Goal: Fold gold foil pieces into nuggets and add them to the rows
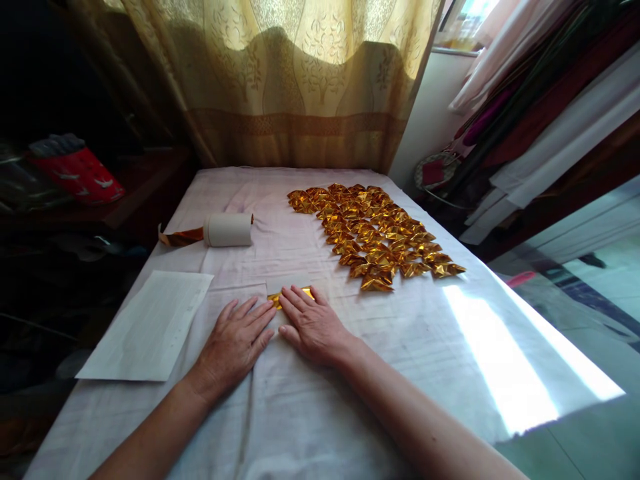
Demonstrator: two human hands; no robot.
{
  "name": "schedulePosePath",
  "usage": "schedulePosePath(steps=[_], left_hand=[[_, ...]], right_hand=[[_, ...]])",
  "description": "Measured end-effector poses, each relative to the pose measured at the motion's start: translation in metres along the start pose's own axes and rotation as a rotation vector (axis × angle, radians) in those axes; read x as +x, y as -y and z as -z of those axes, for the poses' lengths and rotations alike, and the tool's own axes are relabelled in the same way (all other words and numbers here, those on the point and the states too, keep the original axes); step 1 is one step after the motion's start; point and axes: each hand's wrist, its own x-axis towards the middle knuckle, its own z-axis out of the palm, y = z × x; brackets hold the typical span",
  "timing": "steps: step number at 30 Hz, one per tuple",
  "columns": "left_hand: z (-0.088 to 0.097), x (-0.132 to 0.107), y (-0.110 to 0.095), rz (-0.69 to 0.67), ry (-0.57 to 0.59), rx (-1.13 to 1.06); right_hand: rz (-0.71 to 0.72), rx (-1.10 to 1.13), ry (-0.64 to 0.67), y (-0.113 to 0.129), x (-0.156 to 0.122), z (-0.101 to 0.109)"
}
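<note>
A small strip of gold foil paper [275, 299] lies flat on the cloth, partly hidden under my fingers. My right hand [313, 323] rests on it, palm down with fingers stretched out. Beside it my left hand [236, 337] lies flat on the cloth, fingers spread, its fingertips at the foil's left end. Farther back to the right sit many folded gold foil pieces [377, 283] in slanting rows, pointed at both ends.
A pale cardboard tube [229, 230] with gold foil [183, 237] sticking out lies at the back left. A white paper sheet [145, 327] is on the left of the cloth-covered table [300, 413]. A curtain [300, 87] hangs behind; clothes [560, 127] hang at the right.
</note>
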Motion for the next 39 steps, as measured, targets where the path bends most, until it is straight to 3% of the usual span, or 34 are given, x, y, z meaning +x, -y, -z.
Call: schedulePosePath(steps=[7, 12, 19, 23, 32, 35, 39], left_hand=[[-0.001, -0.002, 0.003, 0.025, 0.034, -0.029], [-0.002, 0.000, 0.002, 0.053, 0.042, -0.025], [0.001, 0.020, -0.036, 0.108, -0.041, -0.006], [0.005, 0.032, -0.050, 0.089, -0.036, -0.077], [0.007, 0.059, -0.014, -0.001, 0.093, -0.146], [0.007, 0.063, -0.008, -0.049, 0.114, -0.149], [0.001, 0.060, -0.007, -0.072, 0.055, -0.133]], right_hand=[[-0.108, -0.067, 0.048, -0.027, -0.024, 0.012], [-0.119, -0.092, 0.062, -0.031, -0.027, 0.018], [-0.085, -0.133, -0.173, -0.019, -0.014, 0.032], [0.042, -0.042, -0.137, -0.022, -0.004, 0.029], [0.080, 0.157, -0.362, -0.036, -0.003, 0.004], [0.080, 0.189, -0.383, -0.036, -0.005, 0.003], [0.087, 0.162, -0.362, -0.034, -0.006, 0.004]])
